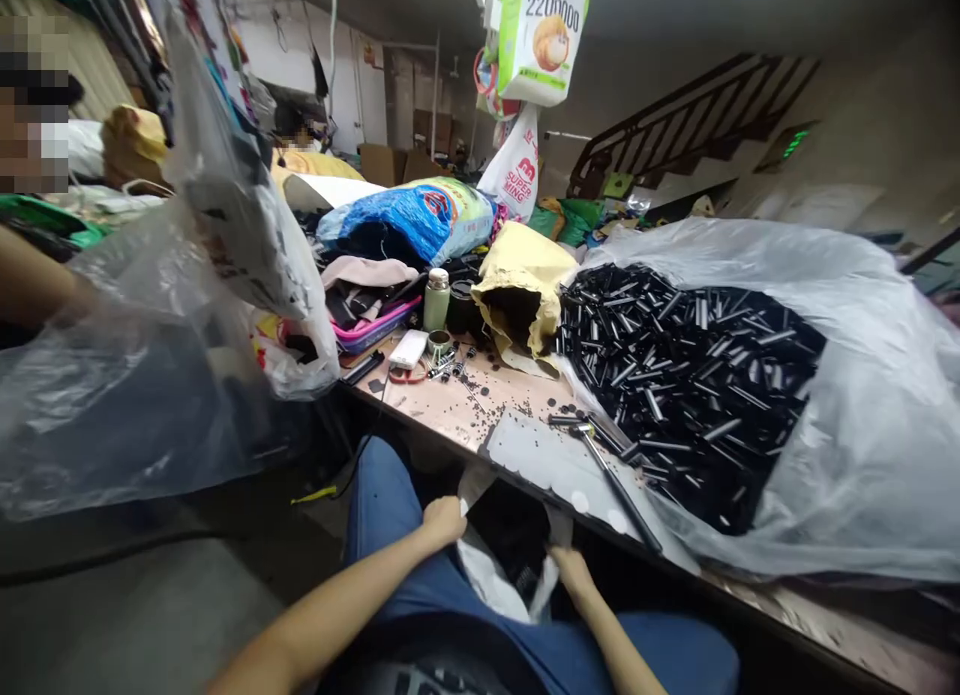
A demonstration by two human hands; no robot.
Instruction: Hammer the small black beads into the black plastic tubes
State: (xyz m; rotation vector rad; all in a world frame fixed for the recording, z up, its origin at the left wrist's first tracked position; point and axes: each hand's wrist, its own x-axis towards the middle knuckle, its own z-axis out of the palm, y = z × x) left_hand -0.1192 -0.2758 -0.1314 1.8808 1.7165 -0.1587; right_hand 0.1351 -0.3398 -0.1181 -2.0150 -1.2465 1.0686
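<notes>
Between my knees, below the table edge, a white bag [491,575] hangs with its mouth held apart. My left hand [444,521] is closed on the bag's left rim. On the opposite rim my right hand [571,569] is closed too, its fingers partly hidden. The bag's inside is dark, and its contents are hard to make out. Just above my hands, a grey board [547,460] lies along the table's edge. A tool with a long black handle [626,505] rests across the board's right end.
At right, a big clear plastic bag [885,395] lies open around a heap of black tubes [697,375]. Small dark bits litter the table [442,405] near a green flask [436,300] and a yellow sack [525,260]. Another person's arm [45,275] reaches in at left beside hanging plastic bags [247,215].
</notes>
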